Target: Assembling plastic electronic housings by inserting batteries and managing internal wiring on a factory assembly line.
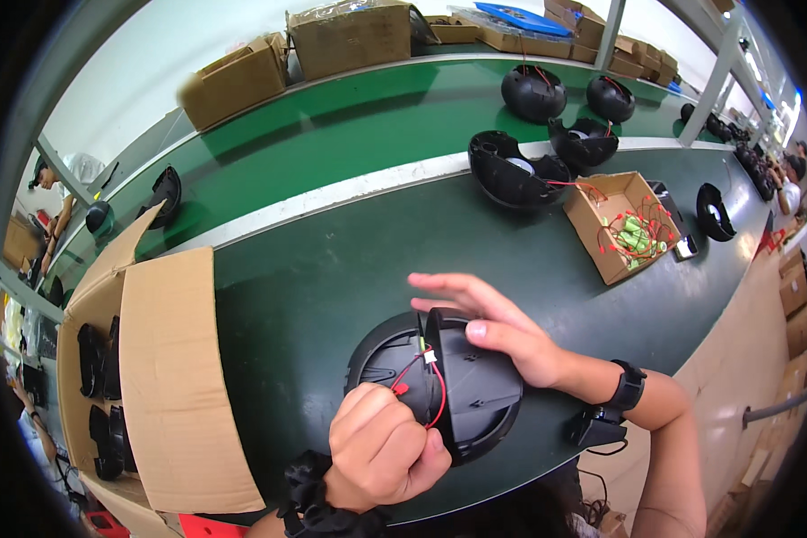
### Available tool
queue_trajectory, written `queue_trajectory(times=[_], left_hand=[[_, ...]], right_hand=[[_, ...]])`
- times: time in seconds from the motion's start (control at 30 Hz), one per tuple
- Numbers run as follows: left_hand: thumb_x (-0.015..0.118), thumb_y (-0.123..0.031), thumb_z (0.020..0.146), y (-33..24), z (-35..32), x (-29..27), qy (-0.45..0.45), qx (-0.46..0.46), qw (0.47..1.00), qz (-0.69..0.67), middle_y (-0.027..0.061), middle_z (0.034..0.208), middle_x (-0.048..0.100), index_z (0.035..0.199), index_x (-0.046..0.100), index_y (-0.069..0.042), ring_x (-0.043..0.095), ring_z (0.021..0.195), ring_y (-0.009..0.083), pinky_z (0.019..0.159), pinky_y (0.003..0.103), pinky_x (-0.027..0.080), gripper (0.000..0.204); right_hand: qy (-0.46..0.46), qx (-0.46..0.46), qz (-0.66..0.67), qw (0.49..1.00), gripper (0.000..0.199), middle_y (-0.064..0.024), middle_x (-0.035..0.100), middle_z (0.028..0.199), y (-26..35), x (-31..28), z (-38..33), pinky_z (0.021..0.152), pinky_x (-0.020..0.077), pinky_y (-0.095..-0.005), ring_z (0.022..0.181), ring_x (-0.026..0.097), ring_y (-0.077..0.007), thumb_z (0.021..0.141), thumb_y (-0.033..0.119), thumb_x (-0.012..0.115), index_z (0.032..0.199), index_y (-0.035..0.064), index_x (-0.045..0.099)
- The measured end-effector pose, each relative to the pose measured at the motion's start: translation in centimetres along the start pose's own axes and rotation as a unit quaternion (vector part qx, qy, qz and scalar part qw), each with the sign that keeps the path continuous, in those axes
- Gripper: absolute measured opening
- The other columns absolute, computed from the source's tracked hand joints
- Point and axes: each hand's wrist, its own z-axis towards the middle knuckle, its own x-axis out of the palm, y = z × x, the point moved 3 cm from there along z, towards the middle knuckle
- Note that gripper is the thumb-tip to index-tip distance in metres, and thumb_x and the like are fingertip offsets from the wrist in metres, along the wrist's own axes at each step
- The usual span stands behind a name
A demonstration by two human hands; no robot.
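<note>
Black housing point(486, 420) open, wiring exposed

From my end of the link, I have the housing on the green bench point(305, 269), directly between my two hands; its left half point(374, 351) and right half point(489, 381) sit side by side with their insides showing, so I judge the work to be part-way. My left hand point(381, 444) is curled into a tight fist low on the left half; a red wire point(443, 394) runs in at its thumb side, and I take it to be gripped there, though the fingertips are hidden from me. My right hand point(502, 327) is spread wide, gripping nothing around; its thumb rests at the upper edge of the right half.

What looks done: wiring is in place at the seam, with a white connector point(429, 357) on it; a red plug point(401, 389) shows beside my left knuckles, and I cannot tell whether it is mated. What looks left: tucking the wires away and closing the halves, by my judgement; another open black shell point(511, 175) waits farther up the bench, beside a small carton point(592, 255) of green wired cells point(635, 238).
</note>
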Motion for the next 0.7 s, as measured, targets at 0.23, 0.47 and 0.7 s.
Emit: queue_trajectory(times=[0.23,0.47,0.7], left_hand=[[0.065,-0.002,0.060,-1.4,1.2,1.2,0.061,-0.009,0.998,0.018,0.0058,0.056,0.041,0.057,0.047,-0.005,0.041,0.048,0.0218,0.047,0.032,0.038,0.019],[0.058,-0.002,0.064,-1.4,1.3,1.9,0.053,-0.004,0.999,-0.001,0.0070,0.051,0.037,0.052,0.040,-0.003,0.038,0.044,0.0234,0.042,0.032,0.032,0.022],[0.058,-0.003,0.065,-1.4,1.4,2.1,0.041,0.004,0.999,-0.016,0.0065,0.051,0.035,0.052,0.039,-0.002,0.036,0.043,0.0228,0.041,0.031,0.031,0.023]], right_hand=[[-0.015,0.040,0.033,0.999,0.037,-0.0132,0.055,0.126,-0.1,0.6,-0.4,0.102,0.0366,-0.0316,0.119,0.049,-0.0191,0.095,0.017,0.044,0.126,-0.0034,0.051],[-0.022,0.068,-0.034,0.997,0.038,-0.0182,0.057,0.124,0.5,-0.1,-0.4,0.103,0.0373,-0.0356,0.118,0.053,-0.0255,0.092,0.014,0.041,0.120,-0.0068,0.056],[-0.028,0.026,-0.031,0.999,0.032,-0.0125,0.063,0.114,0.1,-0.6,-0.4,0.095,0.0417,-0.0306,0.106,0.057,-0.0168,0.093,0.013,0.047,0.116,-0.0041,0.060]])
